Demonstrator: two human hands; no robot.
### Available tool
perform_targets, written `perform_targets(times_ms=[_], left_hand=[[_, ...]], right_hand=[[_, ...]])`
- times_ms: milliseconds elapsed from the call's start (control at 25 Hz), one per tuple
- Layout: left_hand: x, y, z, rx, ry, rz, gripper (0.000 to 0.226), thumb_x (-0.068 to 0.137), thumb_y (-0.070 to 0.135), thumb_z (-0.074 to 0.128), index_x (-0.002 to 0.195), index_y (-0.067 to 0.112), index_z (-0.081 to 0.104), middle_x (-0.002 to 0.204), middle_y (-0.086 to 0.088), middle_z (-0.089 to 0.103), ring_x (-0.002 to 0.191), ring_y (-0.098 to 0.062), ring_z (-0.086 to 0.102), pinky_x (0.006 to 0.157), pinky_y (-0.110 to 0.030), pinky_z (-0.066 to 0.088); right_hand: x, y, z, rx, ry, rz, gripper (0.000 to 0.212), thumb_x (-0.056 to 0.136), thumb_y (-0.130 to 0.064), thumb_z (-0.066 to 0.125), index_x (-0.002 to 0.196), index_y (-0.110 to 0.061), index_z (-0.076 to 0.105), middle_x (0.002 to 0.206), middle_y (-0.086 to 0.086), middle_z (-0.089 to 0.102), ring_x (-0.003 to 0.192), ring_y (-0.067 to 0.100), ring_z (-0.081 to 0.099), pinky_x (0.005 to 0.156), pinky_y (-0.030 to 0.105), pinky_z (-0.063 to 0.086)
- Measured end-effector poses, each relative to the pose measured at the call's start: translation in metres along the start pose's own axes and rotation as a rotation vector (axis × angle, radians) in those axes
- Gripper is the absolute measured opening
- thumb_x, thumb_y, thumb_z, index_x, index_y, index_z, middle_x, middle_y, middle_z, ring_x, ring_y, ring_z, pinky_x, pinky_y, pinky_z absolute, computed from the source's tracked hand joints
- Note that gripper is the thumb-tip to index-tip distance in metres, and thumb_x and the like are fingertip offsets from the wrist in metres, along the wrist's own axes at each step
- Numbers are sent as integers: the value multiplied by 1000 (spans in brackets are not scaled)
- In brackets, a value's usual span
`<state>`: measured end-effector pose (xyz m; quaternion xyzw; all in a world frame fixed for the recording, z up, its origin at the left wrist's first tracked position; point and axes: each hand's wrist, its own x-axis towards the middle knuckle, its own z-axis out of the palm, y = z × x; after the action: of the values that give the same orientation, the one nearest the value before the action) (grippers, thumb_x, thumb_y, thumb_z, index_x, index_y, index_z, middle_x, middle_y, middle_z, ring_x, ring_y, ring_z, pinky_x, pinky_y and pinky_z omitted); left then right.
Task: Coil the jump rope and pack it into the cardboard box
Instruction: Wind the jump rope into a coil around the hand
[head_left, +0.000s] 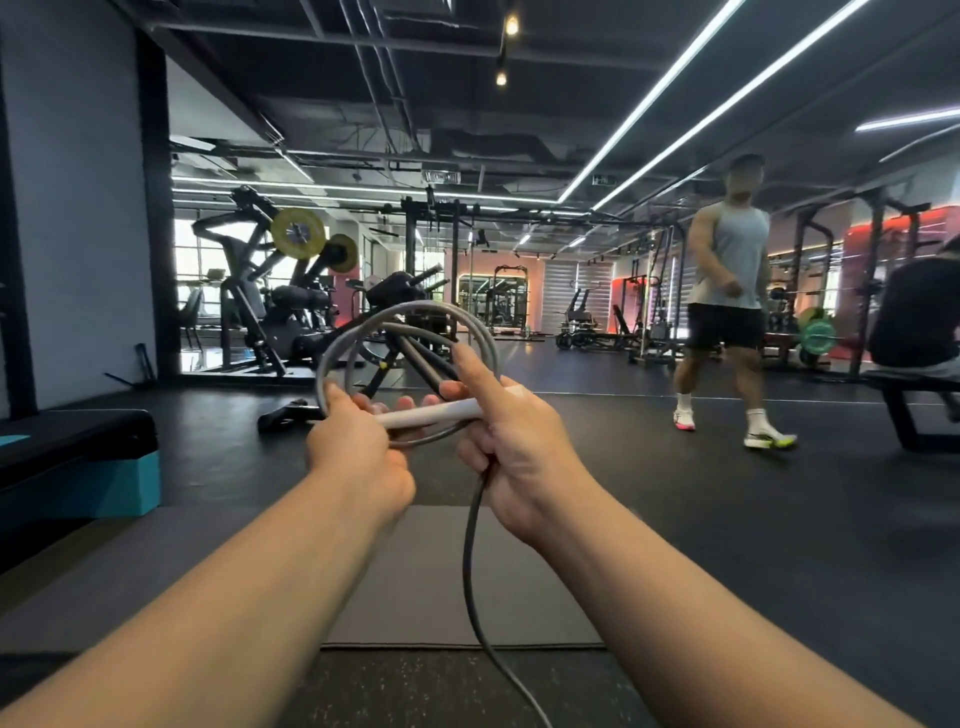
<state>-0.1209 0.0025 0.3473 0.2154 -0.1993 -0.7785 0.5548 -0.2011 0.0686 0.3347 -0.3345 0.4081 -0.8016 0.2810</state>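
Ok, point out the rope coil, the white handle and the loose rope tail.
rope coil (415, 312), head view, top arc of the loops
white handle (441, 413), head view, mid-shaft between the hands
loose rope tail (470, 571), head view, hanging stretch

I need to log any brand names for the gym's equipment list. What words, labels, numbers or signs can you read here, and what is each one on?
None can be read.
Ceiling sign: lit green, characters too blurred to read.
Hanging sign: marks too small to read.
Yellow weight plate: centre marking blurred.
Green weight plate: lettering too blurred.
Jump rope, its white handle, and both hands, left and right: no print visible.
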Motion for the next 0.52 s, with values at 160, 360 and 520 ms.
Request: perform_targets(times_ms=[160, 360, 520], left_hand=[[-17, -6, -4, 190, 36, 4, 28, 110, 24, 38, 86, 11, 47, 75, -4, 44, 61, -18, 46, 44, -21, 47], [-6, -15, -43, 336, -62, -130, 34, 103, 48, 45, 103, 16, 58, 93, -4, 70, 93, -25, 68, 76, -40, 55], [0, 19, -68, 935, -188, 597, 83, 81, 16, 77, 151, 25, 33, 147, -4, 48, 132, -23, 47, 104, -36, 39]], right_hand=[[-19, 16, 8, -41, -101, 1, 48, 71, -45, 81, 91, -3, 72, 85, 19, 75, 47, 20, 48, 34, 20, 26], [-27, 14, 2, -286, -33, -17, 49, 94, -45, 65, 75, 1, 68, 59, 10, 69, 27, 1, 45, 31, 13, 29], [-9, 5, -13, -756, -125, -206, 49, 100, -36, 61, 58, -12, 52, 52, 7, 58, 31, 5, 46, 37, 17, 34]])
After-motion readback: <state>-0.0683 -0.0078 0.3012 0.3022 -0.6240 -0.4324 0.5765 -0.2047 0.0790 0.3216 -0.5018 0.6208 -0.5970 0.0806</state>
